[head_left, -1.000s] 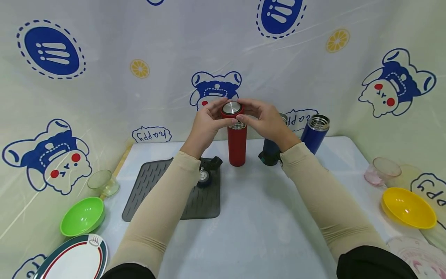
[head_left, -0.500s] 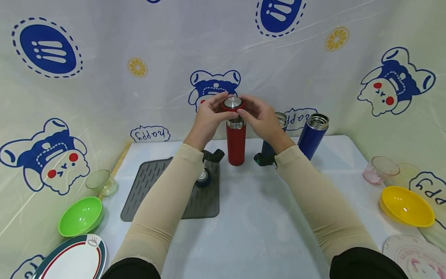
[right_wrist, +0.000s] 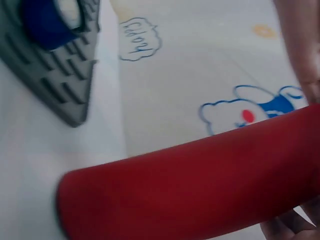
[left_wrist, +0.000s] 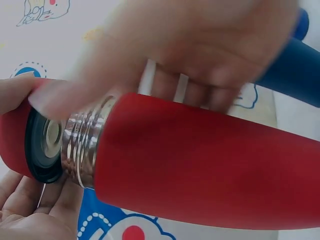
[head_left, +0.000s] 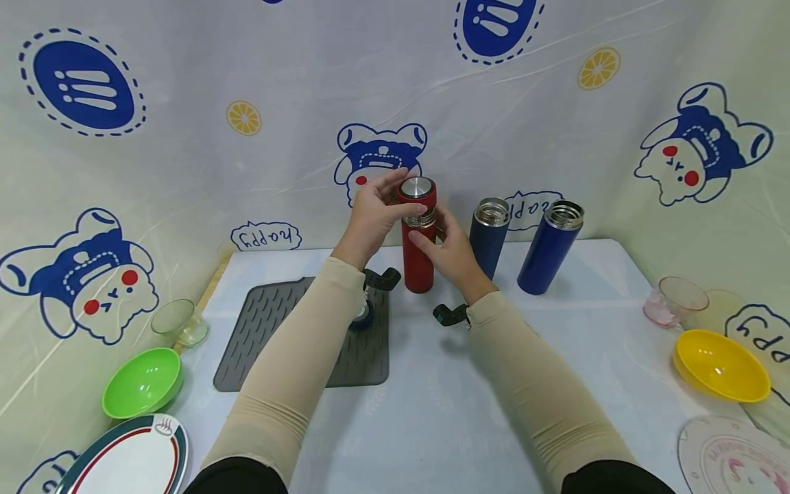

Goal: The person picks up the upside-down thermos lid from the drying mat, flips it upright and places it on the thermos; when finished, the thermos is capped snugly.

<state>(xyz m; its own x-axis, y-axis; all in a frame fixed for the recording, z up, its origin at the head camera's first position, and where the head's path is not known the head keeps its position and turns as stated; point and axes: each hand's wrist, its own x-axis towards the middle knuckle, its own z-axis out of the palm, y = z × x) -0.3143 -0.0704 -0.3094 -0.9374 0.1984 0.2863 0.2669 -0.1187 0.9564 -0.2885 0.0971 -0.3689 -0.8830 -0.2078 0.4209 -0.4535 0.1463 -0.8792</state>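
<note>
Left hand (head_left: 373,214) pinches lid (head_left: 418,189) over red bottle (head_left: 417,271); right hand (head_left: 455,255) alongside, grip unclear. Likely fitting lid; next calls for steady bottle, level lid.

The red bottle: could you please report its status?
Left hand holding lid above red bottle. Right hand at bottle, grip unclear. Bottle upright. Navy bottle to right, not blocking.

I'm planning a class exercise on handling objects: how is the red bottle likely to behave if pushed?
Standing tall and narrow, the red bottle would probably tip if pushed high up. Its rounded side suggests it may roll once down. With the cap not seated on the metal neck, any contents might spill.
</note>
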